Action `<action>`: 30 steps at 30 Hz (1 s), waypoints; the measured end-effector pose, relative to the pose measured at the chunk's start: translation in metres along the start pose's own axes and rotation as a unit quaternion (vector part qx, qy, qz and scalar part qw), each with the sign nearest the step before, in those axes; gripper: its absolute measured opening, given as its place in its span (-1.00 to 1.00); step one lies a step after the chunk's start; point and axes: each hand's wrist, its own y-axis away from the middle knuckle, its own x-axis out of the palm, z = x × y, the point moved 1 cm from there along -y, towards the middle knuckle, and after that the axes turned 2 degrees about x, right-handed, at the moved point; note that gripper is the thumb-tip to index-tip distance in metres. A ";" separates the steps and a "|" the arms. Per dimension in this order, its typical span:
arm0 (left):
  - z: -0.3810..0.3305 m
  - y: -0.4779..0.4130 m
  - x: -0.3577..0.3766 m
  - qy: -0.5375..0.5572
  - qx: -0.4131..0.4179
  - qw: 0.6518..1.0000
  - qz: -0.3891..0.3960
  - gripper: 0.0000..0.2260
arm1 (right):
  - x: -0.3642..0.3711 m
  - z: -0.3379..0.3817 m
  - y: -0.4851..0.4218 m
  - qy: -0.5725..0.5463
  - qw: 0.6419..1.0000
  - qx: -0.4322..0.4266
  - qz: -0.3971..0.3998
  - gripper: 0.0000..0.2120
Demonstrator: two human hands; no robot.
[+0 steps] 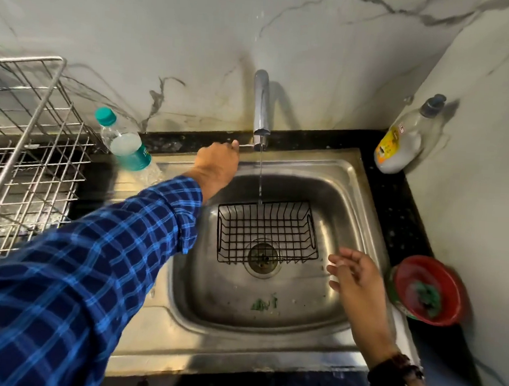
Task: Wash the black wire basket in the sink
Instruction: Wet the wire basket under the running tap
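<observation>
Black wire basket [267, 233] sits upright in the sink [356, 182], long side left-right. Left hand [217, 163] pinches the tap lever [246, 145]; right hand [354, 273] fingers apart.

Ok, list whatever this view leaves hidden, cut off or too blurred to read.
- Tap handle: head view, left hand covers most of it.
- Red bowl: motion blur; the green thing inside is unidentifiable.
- Dish soap bottle: label too small to read.
- Steel dish rack: cut off by the left edge.
- Sink drain: partly screened by the black wire basket.

No legible text on either bottle [401, 142].
</observation>
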 end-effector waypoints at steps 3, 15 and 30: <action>0.007 0.022 0.031 0.229 -0.073 0.971 0.013 -0.52 | 0.002 -0.001 0.000 0.004 1.000 0.011 0.001 -0.79; -0.027 0.117 0.178 0.552 -0.340 0.710 0.276 -0.70 | 0.000 -0.018 0.005 0.009 0.999 0.035 -0.002 -0.79; -0.036 0.087 0.121 0.722 -0.272 0.589 0.241 -0.51 | 0.019 0.029 0.007 0.150 0.987 -0.064 -0.004 -0.76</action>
